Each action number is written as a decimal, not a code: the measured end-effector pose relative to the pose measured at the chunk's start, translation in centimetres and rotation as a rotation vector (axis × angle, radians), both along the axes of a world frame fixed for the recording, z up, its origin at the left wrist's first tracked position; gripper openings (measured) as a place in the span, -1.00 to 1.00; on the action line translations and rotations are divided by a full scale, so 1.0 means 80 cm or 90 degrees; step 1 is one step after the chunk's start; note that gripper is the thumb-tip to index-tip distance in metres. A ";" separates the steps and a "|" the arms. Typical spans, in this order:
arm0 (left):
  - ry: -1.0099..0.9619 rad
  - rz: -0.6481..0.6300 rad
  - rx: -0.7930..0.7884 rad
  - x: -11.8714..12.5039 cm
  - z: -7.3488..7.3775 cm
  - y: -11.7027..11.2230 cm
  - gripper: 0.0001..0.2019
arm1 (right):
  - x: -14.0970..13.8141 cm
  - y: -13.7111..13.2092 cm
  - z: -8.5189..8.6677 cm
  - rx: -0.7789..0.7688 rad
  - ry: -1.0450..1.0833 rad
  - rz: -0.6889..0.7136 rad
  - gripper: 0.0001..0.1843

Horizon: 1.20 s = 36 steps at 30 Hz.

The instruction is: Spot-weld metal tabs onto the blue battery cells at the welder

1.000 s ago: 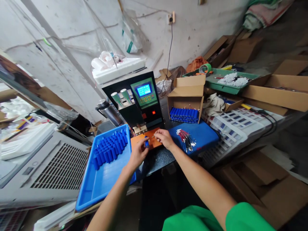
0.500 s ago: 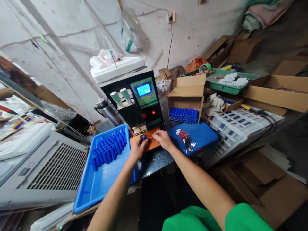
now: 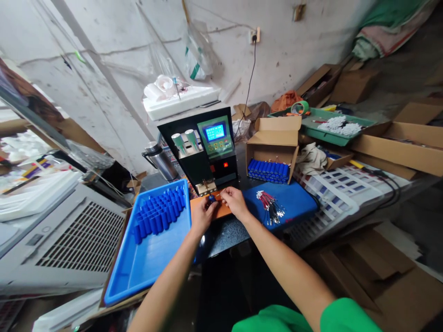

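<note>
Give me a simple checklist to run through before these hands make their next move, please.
1. Left hand holds a blue cylinder: ok.
2. Cylinder touching the nearby metal pins: cannot tell, too small.
3. Right hand holds a part: cannot tell, too small to make out.
4. Machine's screen lit: ok.
5. Wires near the right hand: ok, bunched on the blue pad.
6. Left hand well clear of the pins: not ok, it looks close.

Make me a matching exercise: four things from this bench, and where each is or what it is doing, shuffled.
1. left hand
2. wire bundle
3. steel flask
4. white foam slab

A. on top of the machine
B. on the blue pad
C. holding a blue cylinder
D. beyond the blue tray

Pairs: 1-C, 2-B, 3-D, 4-A
</note>
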<state>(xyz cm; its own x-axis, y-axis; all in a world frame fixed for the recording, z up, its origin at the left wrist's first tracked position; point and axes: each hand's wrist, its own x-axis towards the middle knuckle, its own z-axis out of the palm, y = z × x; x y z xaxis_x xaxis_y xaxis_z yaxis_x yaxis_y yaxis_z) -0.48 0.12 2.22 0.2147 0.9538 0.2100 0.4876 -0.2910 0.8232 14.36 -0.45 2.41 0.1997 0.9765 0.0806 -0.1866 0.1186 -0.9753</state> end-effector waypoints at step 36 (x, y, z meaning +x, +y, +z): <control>-0.099 -0.054 0.022 0.005 -0.003 0.000 -0.73 | -0.018 0.011 0.007 -0.004 -0.278 -0.033 -0.85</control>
